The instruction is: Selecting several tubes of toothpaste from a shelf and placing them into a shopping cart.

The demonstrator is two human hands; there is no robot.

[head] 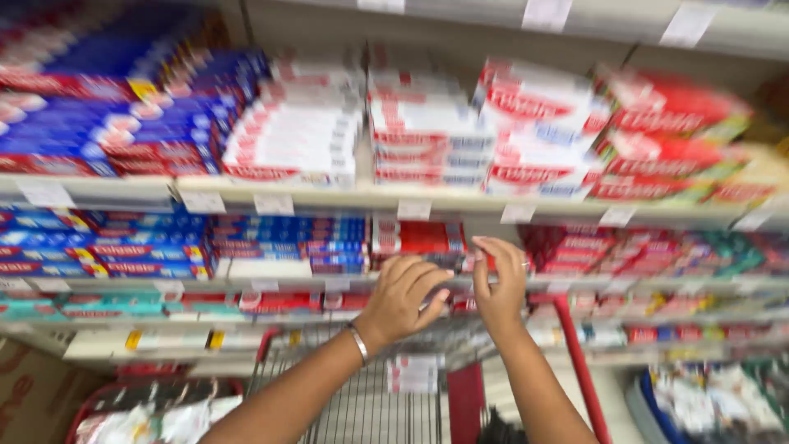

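Hands reach together toward the front edge of the middle shelf [329, 284], at the point where a stack of red cartons [417, 237] ends and a dark gap begins. Left hand [403, 298] is raised with its back to the camera, fingers loosely curled and half open; it holds nothing visible, and a thin metal bracelet [358, 343] circles its wrist. Right hand [498, 284] stands edge-on just beside it, fingers bent in a pinch near the shelf lip; motion blur hides whether anything lies between the fingertips. The red cartons lie just above and to the left of both hands, directly above the left hand's knuckles, which makes the left hand the nearer one. Each carton is a long, flat-sided cardboard box with a glossy print, its long axis running parallel to the shelf edge, stacked flat in layers. Blue cartons [288, 244] of the same shape fill the shelf further left; white-and-red cartons [427, 136] occupy the shelf above. Paper price labels [413, 210] sit along each shelf lip. Below the forearms stands a wire shopping cart [362, 403] with red trim.
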